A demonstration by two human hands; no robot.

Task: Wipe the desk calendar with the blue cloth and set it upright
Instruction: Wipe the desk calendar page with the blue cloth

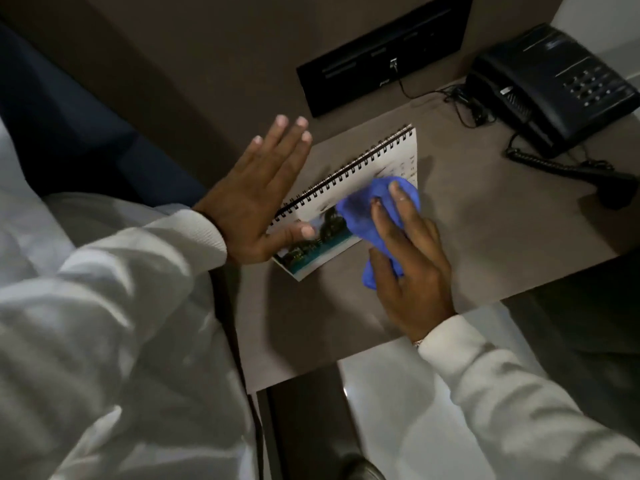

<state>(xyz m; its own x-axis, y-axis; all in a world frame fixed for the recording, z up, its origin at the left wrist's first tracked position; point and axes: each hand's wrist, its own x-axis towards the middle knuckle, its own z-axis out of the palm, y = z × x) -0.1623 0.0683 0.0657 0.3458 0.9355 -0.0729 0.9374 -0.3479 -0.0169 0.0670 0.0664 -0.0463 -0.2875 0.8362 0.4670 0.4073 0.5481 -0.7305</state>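
Note:
The desk calendar (363, 174) lies flat on the brown desk (485, 216), its black spiral binding along the upper left edge and a beach photo on the near part of the page. My right hand (408, 258) presses the crumpled blue cloth (367, 209) onto the page, fingers spread over it. My left hand (256, 195) is flat with fingers apart; its thumb rests on the calendar's near left corner, beside the binding. The cloth hides the middle of the page.
A black telephone (554, 84) with a coiled cord (554, 166) sits at the desk's far right. A black socket panel (381, 57) with a plugged cable is set in the wall behind. The desk's near edge (346, 355) drops to a pale floor.

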